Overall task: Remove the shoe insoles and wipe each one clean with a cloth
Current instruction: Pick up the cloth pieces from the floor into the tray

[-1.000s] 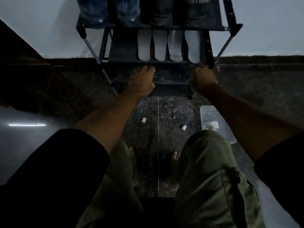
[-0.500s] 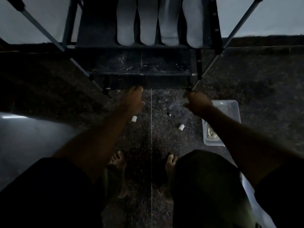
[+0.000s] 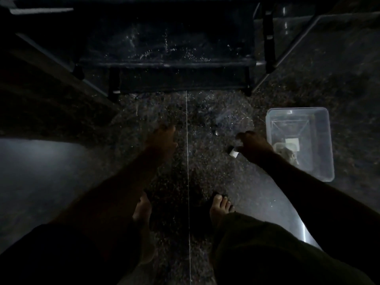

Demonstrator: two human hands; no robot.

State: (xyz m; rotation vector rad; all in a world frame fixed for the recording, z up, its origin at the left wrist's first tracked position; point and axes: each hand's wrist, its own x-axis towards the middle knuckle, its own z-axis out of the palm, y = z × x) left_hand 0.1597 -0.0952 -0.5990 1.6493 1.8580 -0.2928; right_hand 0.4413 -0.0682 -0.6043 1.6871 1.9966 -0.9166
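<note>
While the scene is very dark, both hands can be made out low over the speckled floor in front of the rack, whose bottom shelf fills the top of the view. The left hand reaches down with its fingers pointing forward; whether it covers or holds anything I cannot tell. The right hand curls its fingers at a small white cap-like piece lying on the floor, touching it or just about to pinch it; a firm hold is not plain. Just beside that hand, to its right, stands a clear plastic tub with a crumpled cloth at its bottom. No insoles and no shoes show here, so the task's main things lie out of view, and the cloth sits untouched in the tub.

The risks, as I judge them: the white piece is small and light, so a loose pinch in this gloom could flick it away under the rack. The right forearm passes close to the tub's near wall and could knock or tip it. Bare feet stand near on a floor that glints as if wet or gritty, so a slip seems possible
</note>
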